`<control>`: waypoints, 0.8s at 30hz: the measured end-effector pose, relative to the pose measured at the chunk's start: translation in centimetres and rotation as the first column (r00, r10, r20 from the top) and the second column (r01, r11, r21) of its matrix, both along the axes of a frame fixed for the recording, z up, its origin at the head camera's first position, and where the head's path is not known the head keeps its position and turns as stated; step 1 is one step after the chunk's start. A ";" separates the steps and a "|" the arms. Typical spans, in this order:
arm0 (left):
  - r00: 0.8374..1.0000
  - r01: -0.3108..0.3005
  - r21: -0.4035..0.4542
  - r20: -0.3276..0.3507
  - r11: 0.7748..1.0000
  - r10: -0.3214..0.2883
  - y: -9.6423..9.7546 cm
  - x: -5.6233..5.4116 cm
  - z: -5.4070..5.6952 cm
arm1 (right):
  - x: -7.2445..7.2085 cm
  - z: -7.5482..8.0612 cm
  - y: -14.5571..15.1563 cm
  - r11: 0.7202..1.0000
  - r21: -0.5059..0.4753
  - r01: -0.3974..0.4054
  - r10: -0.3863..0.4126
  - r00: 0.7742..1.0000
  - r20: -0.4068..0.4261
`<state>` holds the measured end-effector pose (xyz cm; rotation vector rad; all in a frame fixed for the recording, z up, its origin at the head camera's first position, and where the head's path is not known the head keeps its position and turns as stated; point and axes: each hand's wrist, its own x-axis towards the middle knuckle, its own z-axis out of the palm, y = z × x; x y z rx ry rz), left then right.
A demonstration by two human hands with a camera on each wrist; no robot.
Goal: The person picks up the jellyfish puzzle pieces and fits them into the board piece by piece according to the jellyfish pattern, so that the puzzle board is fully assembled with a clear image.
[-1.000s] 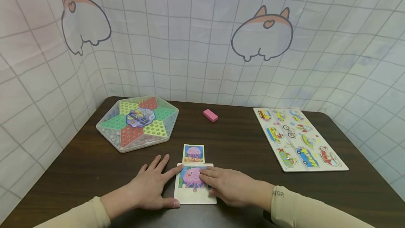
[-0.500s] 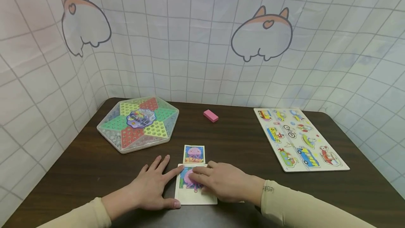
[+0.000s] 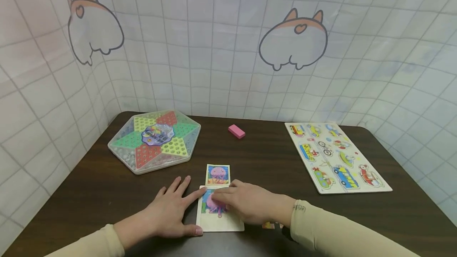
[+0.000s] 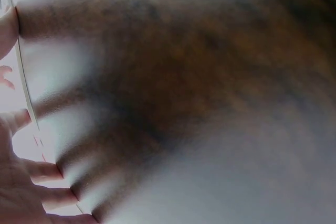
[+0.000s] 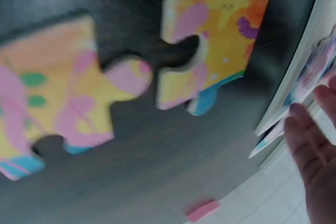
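In the head view a jigsaw tray (image 3: 233,226) lies near the table's front edge, its upper part filled with joined pieces of a pink jellyfish picture (image 3: 213,208). My left hand (image 3: 168,213) rests on the table with spread fingers, index fingertip and thumb at the tray's left edge. Over the tray's right side reaches my right hand (image 3: 250,203), its fingertips on the jellyfish pieces and covering part of them. Two loose puzzle pieces (image 5: 239,40) in orange, yellow and pink lie on the table, large in the right wrist view. A small jellyfish picture card (image 3: 217,175) touches the tray's far edge.
A hexagonal Chinese checkers box (image 3: 155,140) lies at the back left, a pink block (image 3: 237,131) at the back middle. On the right is a wooden vehicle puzzle board (image 3: 339,158). A white grid-patterned curtain (image 3: 221,50) stands behind the table (image 3: 264,158).
My right hand has shifted left over the jellyfish pieces, covering more of them. Loose pieces now show beneath my right wrist. My left hand has stayed in place.
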<state>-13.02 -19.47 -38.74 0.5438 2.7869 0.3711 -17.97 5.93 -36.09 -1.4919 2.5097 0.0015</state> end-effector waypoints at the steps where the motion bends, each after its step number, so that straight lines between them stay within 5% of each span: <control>1: 1.000 0.001 0.001 0.001 1.000 -0.001 0.0 0.0 -0.1 | -0.1 0.0 0.2 0.999 -0.046 0.019 -0.017 0.999 0.045; 9: 1.000 0.004 0.002 0.003 1.000 -0.004 0.1 0.0 -0.3 | -0.8 0.3 4.2 0.940 -0.233 0.250 -0.189 0.948 0.256; 19: 1.000 0.014 0.007 -0.001 1.000 -0.014 0.1 0.0 -0.1 | -1.0 -0.6 10.0 0.847 -0.293 0.443 -0.344 0.878 0.334; 24: 1.000 0.003 0.003 -0.011 1.000 -0.003 0.0 -0.1 -0.4 | -0.5 -1.1 10.8 0.828 -0.291 0.479 -0.374 0.859 0.351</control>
